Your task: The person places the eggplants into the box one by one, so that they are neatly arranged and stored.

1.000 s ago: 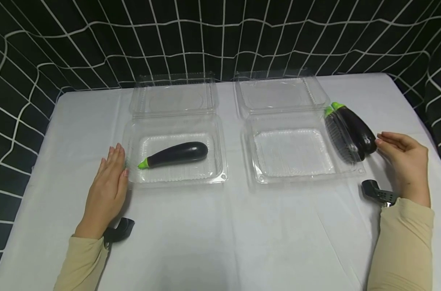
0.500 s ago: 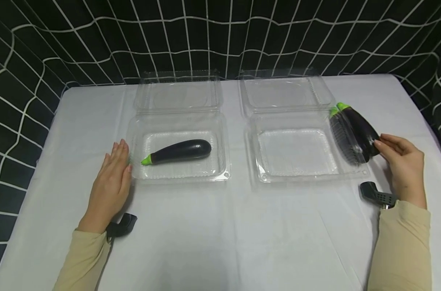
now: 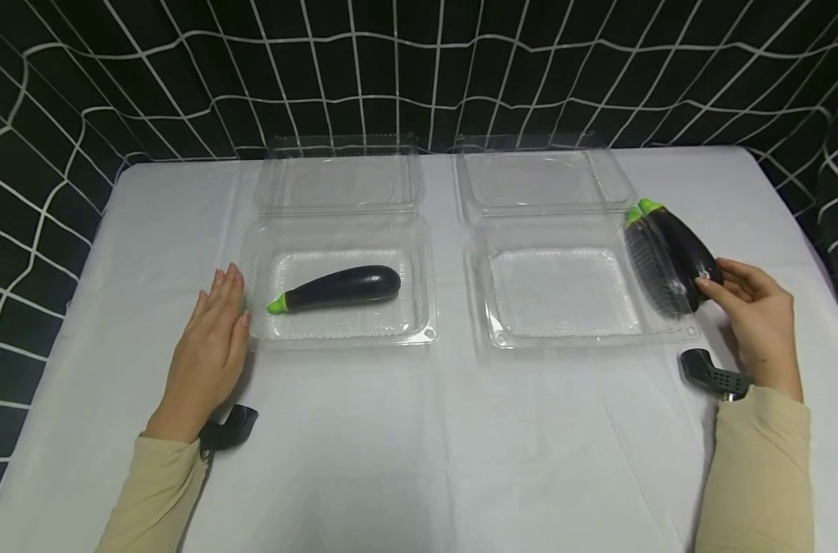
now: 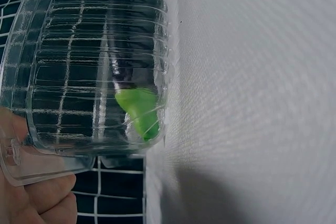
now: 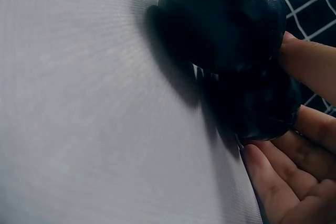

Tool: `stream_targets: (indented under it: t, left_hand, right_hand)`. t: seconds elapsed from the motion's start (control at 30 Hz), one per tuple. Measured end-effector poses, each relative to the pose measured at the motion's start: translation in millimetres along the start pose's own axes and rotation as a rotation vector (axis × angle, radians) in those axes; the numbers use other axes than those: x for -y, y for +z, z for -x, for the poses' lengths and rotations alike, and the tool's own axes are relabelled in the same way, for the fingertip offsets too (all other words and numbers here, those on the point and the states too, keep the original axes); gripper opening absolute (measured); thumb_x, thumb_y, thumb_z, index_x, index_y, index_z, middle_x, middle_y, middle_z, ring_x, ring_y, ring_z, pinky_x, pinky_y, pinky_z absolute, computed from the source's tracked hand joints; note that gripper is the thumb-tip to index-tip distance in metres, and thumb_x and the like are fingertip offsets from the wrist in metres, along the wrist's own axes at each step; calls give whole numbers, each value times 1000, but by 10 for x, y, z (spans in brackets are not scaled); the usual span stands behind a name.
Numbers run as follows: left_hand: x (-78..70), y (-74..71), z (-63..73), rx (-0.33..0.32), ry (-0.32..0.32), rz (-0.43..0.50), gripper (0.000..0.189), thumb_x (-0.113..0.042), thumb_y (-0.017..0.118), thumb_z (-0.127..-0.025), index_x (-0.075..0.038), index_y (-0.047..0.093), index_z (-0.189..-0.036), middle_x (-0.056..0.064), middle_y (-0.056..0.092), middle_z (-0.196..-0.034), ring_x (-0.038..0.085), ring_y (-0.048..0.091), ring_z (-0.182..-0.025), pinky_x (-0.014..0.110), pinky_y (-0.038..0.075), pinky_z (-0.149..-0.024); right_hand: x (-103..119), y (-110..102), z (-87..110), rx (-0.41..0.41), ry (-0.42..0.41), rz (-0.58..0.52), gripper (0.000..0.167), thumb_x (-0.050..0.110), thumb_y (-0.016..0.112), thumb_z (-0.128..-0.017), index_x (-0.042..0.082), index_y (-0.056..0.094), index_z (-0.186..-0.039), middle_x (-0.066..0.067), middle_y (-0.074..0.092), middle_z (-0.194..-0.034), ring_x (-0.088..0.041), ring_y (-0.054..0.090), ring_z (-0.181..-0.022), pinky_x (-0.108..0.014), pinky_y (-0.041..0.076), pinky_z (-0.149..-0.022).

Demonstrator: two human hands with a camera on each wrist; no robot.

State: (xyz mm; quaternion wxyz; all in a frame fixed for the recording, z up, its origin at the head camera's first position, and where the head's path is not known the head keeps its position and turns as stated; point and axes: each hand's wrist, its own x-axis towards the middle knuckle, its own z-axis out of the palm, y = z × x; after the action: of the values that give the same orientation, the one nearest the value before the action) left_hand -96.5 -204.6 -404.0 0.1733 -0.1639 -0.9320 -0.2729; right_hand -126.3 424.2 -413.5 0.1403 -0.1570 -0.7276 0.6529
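Observation:
A dark eggplant with a green stem end lies in the left clear clamshell box. My left hand, fingers straight, rests at that box's left edge; in the left wrist view the fingers show partly behind the clear rim. At the right box's right side, two more eggplants lie side by side. The inner eggplant shows through the clear plastic wall. My right hand pinches the thick end of the outer eggplant between thumb and fingers. Both thick ends fill the right wrist view.
The right clear clamshell box has its lid folded back, as has the left box, whose lid lies behind it. White cloth covers the table. Dark netted fabric stands behind and at the sides.
My right hand has moved a little left, and its thumb now lies on the outer eggplant's thick end. The left hand stays beside the box. The head view has shifted slightly.

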Motion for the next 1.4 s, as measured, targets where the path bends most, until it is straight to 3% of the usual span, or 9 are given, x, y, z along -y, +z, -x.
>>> stream_targets:
  t: [0.27, 0.73, 1.4]
  left_hand:
    - [7, 13, 12, -2, 4, -6, 47, -3, 47, -95, 12, 36, -138, 23, 33, -146, 33, 28, -137, 46, 19, -113]
    - [6, 3, 30, 0, 3, -9, 46, -6, 45, -97, 13, 35, -138, 24, 33, -145, 35, 28, -137, 47, 20, -113]
    - [-7, -6, 12, -1, -4, -4, 47, -3, 48, -95, 12, 37, -138, 23, 35, -145, 34, 29, -137, 46, 20, -113]
  right_hand:
    - [13, -29, 4, -1, 44, 268, 52, 11, 74, -81, 12, 57, -130, 19, 59, -100, 5, 55, -92, -2, 43, -70]
    - [27, -4, -21, -23, 30, 308, 46, 12, 74, -82, 12, 60, -126, 22, 60, -95, 5, 55, -89, -2, 43, -68]
    - [-8, -4, -25, -12, 9, 111, 34, 4, 76, -78, 15, 68, -109, 17, 66, -88, 2, 59, -85, -4, 45, -65]
